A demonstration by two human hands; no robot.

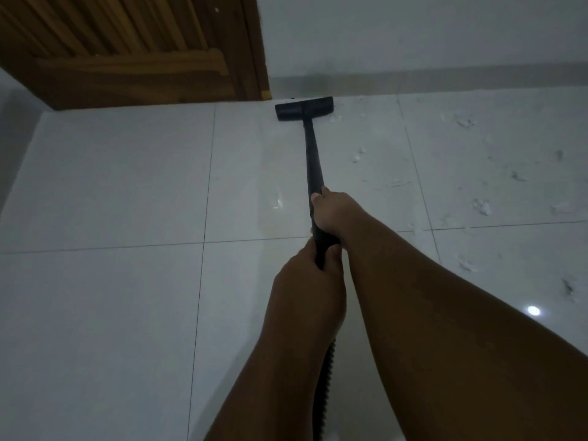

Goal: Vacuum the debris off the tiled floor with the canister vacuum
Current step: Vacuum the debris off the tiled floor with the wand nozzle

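A black vacuum wand runs away from me to a flat black floor nozzle lying on the white tiled floor close to the far wall. My right hand grips the wand further up. My left hand grips its near end just behind. A ribbed black hose drops between my forearms; the canister is out of view. Pale scraps of debris are scattered over the tiles to the right of the wand.
A brown wooden door stands in the far left corner. A white wall with a grey skirting runs along the back. A wall edge shows at the far left. A light glints on the tile at the right.
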